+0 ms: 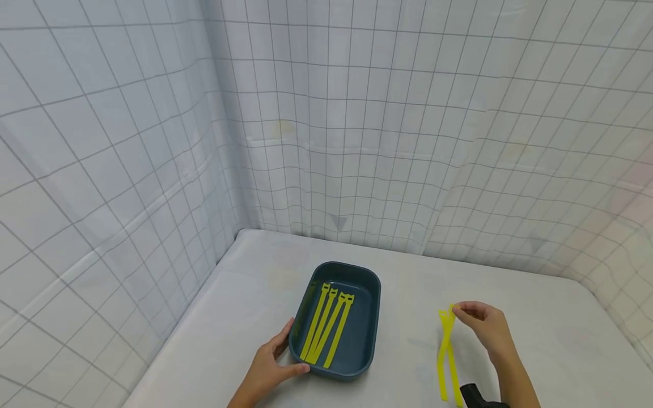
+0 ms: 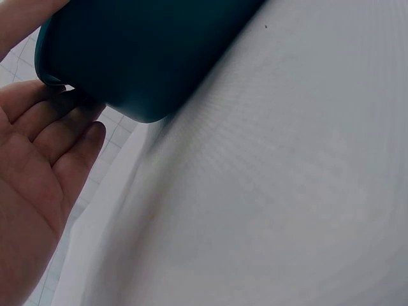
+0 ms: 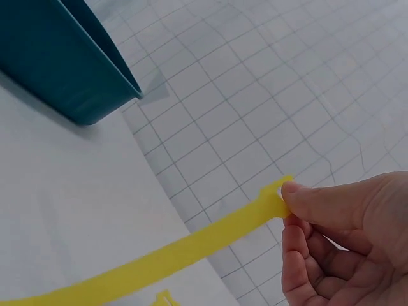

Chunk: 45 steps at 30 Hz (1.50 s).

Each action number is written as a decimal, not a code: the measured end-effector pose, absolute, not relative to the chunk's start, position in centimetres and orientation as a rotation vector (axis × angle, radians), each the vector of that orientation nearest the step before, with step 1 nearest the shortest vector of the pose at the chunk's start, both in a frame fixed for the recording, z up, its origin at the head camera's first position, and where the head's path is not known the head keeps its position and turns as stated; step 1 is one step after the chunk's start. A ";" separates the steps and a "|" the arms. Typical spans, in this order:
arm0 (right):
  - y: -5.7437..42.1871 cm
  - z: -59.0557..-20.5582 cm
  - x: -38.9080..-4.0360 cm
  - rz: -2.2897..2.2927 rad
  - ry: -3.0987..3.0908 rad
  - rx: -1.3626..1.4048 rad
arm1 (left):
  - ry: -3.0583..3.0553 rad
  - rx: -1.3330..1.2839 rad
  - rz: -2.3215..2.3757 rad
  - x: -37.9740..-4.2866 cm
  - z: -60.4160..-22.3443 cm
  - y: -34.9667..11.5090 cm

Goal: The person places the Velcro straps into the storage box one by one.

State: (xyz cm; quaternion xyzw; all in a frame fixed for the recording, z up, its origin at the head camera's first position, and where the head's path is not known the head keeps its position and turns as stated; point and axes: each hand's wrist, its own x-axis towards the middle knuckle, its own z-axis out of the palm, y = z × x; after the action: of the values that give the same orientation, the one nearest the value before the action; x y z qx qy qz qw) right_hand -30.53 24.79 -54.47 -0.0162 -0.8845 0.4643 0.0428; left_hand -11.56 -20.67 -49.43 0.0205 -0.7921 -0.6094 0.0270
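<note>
A dark teal tray stands on the white table with several yellow cable straps lying side by side in it. My left hand holds the tray's near left corner, thumb at the front wall and fingers along the left side. In the left wrist view, the fingers touch the tray wall. To the right of the tray, my right hand pinches the slotted head of a yellow cable strap between thumb and fingertips. A second yellow strap lies on the table, crossed by the held one.
The white-covered table is bounded by a grid-patterned white curtain at the back, with more of it along the left and right sides. A black object sits at my right wrist.
</note>
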 end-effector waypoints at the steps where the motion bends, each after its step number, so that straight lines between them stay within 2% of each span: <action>1: 24.8 -54.3 -30.4 1.421 -2.708 -0.058 | -2.444 0.061 -1.889 -11.6 -49.4 -20.7; 13: 22.5 -46.8 -26.1 1.590 -2.683 -0.031 | -2.428 0.050 -1.892 -11.6 -49.4 -20.6; 21: 24.7 -51.0 -28.2 1.545 -2.654 -0.013 | -2.430 0.032 -1.876 -11.5 -49.3 -20.5; 25: 25.4 -51.7 -28.4 1.545 -2.642 -0.040 | -2.431 0.041 -1.879 -11.5 -49.3 -20.5; 30: 24.8 -49.2 -27.0 1.647 -2.614 -0.024 | -2.422 0.036 -1.893 -11.4 -49.1 -20.5; 37: 21.7 -42.7 -23.0 1.590 -2.680 -0.087 | -2.423 0.047 -1.897 -11.4 -49.0 -20.4; 40: 21.3 -41.7 -22.2 1.600 -2.643 -0.048 | -2.418 0.049 -1.894 -11.4 -49.0 -20.4; 41: 20.5 -40.0 -21.3 1.613 -2.657 -0.055 | -2.414 0.048 -1.896 -11.4 -49.1 -20.4; 45: 20.5 -39.8 -20.7 1.609 -2.632 -0.011 | -2.406 0.045 -1.895 -11.5 -49.3 -20.4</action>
State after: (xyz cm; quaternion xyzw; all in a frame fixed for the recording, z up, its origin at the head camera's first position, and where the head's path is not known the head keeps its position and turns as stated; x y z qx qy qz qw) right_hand -20.74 20.53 -39.77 -0.0036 -0.8530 0.5212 0.0282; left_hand -11.48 -20.43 -49.26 0.0147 -0.7848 -0.6183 0.0391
